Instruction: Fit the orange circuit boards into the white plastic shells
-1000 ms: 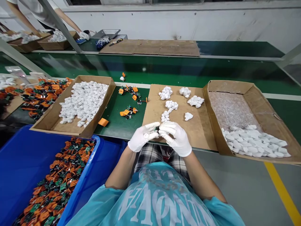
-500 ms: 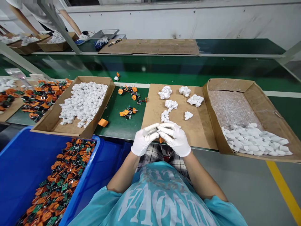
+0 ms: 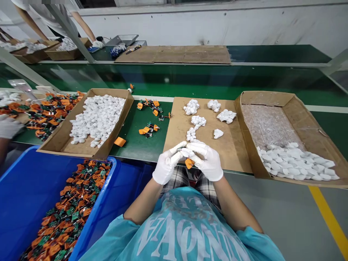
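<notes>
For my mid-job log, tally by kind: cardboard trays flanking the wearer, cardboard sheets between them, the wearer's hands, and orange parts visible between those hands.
Cardboard trays: 2
Cardboard sheet: 1
Wearer's hands: 2
Visible orange part: 1
Total: 6

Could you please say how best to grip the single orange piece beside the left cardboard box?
Probably pinch the orange piece by its straight near and far edges, coming from the right: the cardboard box stands close on its left.

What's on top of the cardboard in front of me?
Several clumps of white pieces lie on the cardboard. Your left hand and right hand block part of its near edge; anything there is hidden.
</notes>
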`<state>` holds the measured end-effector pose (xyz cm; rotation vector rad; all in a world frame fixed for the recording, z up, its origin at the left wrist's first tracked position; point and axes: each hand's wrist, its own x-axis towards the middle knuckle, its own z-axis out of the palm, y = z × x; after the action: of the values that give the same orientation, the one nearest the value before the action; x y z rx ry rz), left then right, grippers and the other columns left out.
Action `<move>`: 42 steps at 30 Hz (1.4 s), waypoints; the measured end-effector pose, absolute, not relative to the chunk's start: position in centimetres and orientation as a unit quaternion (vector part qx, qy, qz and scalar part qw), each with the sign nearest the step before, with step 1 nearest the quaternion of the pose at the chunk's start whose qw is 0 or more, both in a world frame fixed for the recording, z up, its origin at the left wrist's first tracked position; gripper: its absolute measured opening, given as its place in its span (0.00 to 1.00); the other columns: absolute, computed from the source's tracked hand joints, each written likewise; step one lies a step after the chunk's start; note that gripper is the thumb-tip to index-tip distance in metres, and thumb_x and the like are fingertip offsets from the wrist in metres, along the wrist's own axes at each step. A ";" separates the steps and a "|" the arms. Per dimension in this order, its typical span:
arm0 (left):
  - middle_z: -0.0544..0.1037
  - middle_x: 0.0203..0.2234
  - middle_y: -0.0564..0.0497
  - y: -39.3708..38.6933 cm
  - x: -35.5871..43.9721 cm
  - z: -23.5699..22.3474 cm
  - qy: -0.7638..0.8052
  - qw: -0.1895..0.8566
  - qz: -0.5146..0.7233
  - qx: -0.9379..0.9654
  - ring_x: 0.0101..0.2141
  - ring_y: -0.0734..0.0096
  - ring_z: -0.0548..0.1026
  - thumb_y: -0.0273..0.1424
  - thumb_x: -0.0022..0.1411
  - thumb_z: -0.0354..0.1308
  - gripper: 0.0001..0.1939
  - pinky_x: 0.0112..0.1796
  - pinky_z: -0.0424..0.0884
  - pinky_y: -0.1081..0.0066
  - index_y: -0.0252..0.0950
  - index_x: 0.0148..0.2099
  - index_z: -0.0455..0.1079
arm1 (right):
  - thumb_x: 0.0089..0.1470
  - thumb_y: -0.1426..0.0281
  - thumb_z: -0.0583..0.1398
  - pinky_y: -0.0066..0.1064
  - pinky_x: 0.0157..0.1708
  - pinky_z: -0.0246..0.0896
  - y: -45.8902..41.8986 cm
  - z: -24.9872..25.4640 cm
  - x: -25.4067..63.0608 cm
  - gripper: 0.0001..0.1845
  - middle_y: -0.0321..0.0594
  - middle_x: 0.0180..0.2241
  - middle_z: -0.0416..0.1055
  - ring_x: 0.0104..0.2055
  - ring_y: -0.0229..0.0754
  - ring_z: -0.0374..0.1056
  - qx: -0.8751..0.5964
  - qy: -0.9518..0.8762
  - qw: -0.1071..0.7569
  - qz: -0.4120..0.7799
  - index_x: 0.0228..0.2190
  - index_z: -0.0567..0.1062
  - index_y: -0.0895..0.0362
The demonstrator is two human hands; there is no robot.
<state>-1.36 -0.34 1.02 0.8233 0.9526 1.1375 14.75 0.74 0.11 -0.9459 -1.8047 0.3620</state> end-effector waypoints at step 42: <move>0.79 0.29 0.46 -0.7 1.9 -1.1 0.464 0.542 0.542 0.444 0.35 0.62 0.77 0.55 0.57 0.52 0.26 0.42 0.72 0.64 0.36 0.30 0.72 | 0.61 0.64 0.56 0.45 0.51 0.66 0.1 -0.7 13.4 0.18 0.47 0.46 0.74 0.51 0.49 0.69 -0.404 -0.745 0.531 0.016 0.51 0.71 0.53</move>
<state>1.86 -0.68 -1.14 1.0545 1.1013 1.2869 13.43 0.12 -0.68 -0.9642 -1.7782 0.0382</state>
